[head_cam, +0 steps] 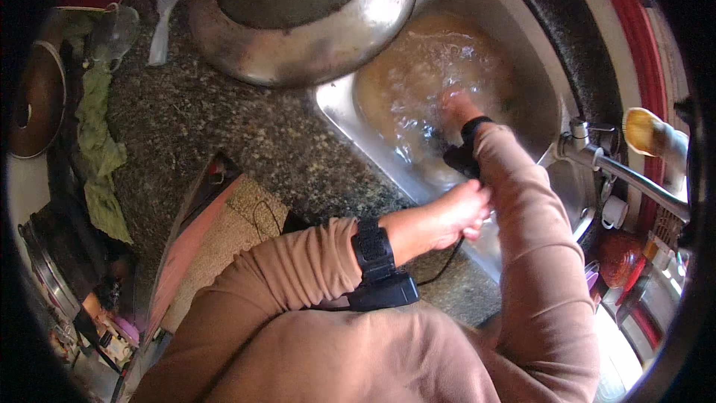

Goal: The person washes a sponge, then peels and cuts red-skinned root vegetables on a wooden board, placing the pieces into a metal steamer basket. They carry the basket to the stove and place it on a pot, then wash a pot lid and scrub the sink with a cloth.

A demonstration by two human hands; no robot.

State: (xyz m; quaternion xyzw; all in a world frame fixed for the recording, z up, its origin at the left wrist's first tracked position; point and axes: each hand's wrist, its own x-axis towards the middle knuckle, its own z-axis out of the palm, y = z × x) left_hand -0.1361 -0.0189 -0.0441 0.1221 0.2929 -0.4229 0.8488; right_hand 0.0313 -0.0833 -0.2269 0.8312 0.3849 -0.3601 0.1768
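Note:
My right hand [460, 105] reaches into murky brownish water [414, 61] in a stainless-steel sink [342, 102]. Its fingers are under the rippling surface, so I cannot see whether they hold anything. A black strap [476, 124] circles the right wrist, with a dark device hanging below it. My left hand [450, 217] is over the sink's near edge, its fingers curled against or just beside the right sleeve [523, 196]. Whether those fingers grip the fabric is unclear. Another black strap with a box-like device [386, 290] sits on the left wrist.
A large metal-rimmed lid [313, 45] overhangs the sink's left rim on the speckled stone counter [246, 117]. A white rice paddle [162, 22] and a crumpled green cloth [100, 140] lie left. The tap [584, 151] stands right, near a white mug [614, 211].

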